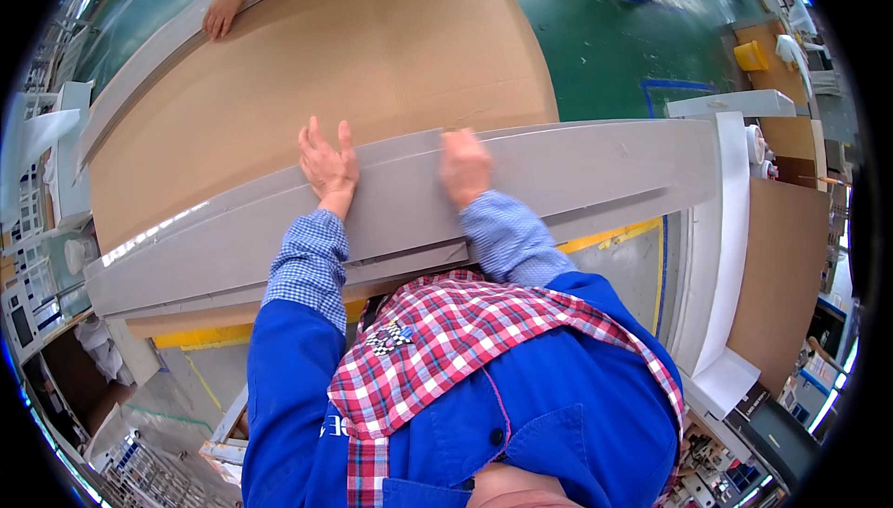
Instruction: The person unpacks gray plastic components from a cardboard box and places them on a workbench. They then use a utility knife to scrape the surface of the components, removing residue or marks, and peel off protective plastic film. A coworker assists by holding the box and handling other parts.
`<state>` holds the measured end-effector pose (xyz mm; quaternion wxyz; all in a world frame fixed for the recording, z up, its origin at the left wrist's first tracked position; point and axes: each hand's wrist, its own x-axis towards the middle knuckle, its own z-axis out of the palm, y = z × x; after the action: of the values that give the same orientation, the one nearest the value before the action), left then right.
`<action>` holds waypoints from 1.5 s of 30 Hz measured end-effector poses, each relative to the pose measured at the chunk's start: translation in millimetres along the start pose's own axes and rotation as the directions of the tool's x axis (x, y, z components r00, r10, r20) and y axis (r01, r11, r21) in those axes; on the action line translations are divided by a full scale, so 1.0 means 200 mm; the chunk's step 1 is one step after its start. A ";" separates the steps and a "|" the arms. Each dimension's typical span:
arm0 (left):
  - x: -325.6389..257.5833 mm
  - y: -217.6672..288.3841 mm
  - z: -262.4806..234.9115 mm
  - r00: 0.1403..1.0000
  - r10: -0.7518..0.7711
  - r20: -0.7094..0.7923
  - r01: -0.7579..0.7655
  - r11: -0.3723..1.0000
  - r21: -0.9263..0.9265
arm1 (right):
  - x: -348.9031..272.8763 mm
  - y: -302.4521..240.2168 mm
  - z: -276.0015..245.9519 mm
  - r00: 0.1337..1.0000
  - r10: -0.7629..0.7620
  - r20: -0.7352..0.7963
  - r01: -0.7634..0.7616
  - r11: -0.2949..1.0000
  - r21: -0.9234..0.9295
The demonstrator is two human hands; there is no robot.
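A long grey panel point(577, 164) lies across in front of me, along the near edge of a large brown cardboard sheet point(372, 52). My left hand point(327, 166) rests on the panel's far edge, fingers spread and pointing away from me. To its right, my right hand point(465, 168) is curled closed over the same far edge and blurred by motion. Whatever its fingers may hold is too smeared to make out. Lower grey layers show along the panel's near side, close to my checked apron point(446, 322).
Across the cardboard, another person's hand point(223, 11) rests on a second long grey strip point(139, 89). A white upright frame point(712, 257) and a brown board point(777, 275) stand at the right. A yellow container point(751, 56) is farther off, beyond the green floor point(614, 52).
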<state>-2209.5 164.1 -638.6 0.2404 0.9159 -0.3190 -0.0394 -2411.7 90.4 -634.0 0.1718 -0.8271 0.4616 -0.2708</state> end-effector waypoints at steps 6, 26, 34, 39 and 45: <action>0.04 -0.02 0.02 1.000 0.006 -0.014 -0.007 0.995 -0.100 | -0.02 -0.26 0.15 0.979 -0.187 -0.078 0.197 0.969 0.148; 0.03 -0.05 -0.05 0.997 0.019 -0.075 -0.029 0.991 -0.133 | -0.07 -0.37 0.24 0.989 -0.147 -0.017 0.147 0.988 0.048; 0.06 -0.16 -0.02 0.992 0.019 -0.123 -0.048 0.970 -0.239 | -0.05 -0.27 0.17 0.986 -0.138 -0.090 0.143 0.988 0.051; 0.03 -0.16 -0.05 0.995 -0.002 -0.104 -0.021 0.975 -0.221 | 0.05 0.57 -0.36 0.947 0.120 -0.296 -0.204 0.941 -0.270; 0.05 -0.11 -0.06 0.997 -0.019 -0.076 0.008 0.990 -0.142 | 0.10 0.92 -0.64 0.930 0.164 -0.330 -0.274 0.905 -0.324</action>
<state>-2187.1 178.8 -637.3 0.3169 0.8995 -0.2995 -0.0281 -2602.8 -26.4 -625.1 -0.0258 -0.7370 0.6150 -0.2792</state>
